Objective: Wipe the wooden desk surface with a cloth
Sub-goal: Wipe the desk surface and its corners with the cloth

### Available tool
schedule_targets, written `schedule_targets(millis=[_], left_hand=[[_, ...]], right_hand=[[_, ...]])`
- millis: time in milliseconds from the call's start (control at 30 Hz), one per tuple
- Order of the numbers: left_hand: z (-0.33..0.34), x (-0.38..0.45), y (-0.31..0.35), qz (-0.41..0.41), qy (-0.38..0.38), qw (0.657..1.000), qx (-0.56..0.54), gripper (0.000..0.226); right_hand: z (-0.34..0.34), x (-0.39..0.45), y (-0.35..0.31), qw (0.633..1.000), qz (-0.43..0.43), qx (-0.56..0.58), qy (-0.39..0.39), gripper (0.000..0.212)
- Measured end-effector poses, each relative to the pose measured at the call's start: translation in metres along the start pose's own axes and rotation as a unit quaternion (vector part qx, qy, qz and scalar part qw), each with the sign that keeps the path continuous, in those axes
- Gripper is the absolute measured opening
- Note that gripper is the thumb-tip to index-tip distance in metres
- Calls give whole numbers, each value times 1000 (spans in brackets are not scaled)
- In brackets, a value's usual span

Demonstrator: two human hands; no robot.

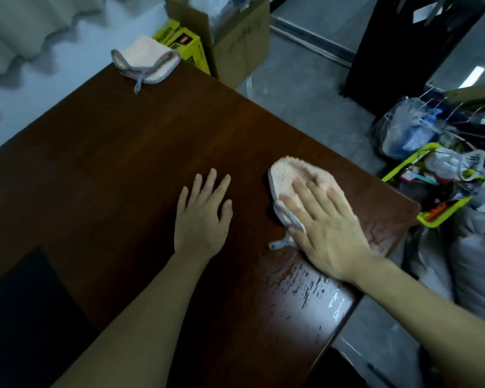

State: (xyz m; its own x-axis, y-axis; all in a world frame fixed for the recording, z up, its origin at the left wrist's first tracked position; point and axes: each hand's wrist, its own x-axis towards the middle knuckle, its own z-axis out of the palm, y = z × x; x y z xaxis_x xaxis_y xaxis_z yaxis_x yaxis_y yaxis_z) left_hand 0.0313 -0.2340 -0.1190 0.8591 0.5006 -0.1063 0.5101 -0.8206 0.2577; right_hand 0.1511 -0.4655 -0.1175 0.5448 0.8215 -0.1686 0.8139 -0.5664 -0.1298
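Presently pressing pink cloth (289,177) flat on wooden desk (123,163) under right hand (325,228); left hand (202,217) resting spread, holding nothing.

A second folded pink cloth with grey edging (146,61) lies at the far corner. Behind it stand a yellow printed box (185,44) and an open brown cardboard box (235,37). To the right, on the grey floor, a lime-green plastic tray of clutter (398,169) sits among clear plastic bags (406,133). A tall black case (409,49) stands beyond.

Pink cloth (291,175) flat on dark wooden desk (129,152)
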Motion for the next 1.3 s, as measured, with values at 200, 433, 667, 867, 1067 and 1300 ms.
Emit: schedule_targets(millis=[200,433,667,867,1067,1300], left_hand=[[-1,2,1,-5,-5,1000,13,55],[3,2,-2,7,7,1000,19,55],[1,3,-1,-3,-7,1000,29,55],[1,3,-1,-11,-17,999,27,56],[2,0,-1,-11,-15,999,31,56],[1,1,1,-6,-9,999,37,56]], right_hand=[[-13,24,17,998,40,12,-39,71],[-10,88,17,995,84,20,47,59],[6,-8,10,997,-40,33,57,62],[-2,36,54,998,-14,49,44,60],[8,63,40,992,1,40,123,55],[45,-55,-7,982,-131,22,136,60]])
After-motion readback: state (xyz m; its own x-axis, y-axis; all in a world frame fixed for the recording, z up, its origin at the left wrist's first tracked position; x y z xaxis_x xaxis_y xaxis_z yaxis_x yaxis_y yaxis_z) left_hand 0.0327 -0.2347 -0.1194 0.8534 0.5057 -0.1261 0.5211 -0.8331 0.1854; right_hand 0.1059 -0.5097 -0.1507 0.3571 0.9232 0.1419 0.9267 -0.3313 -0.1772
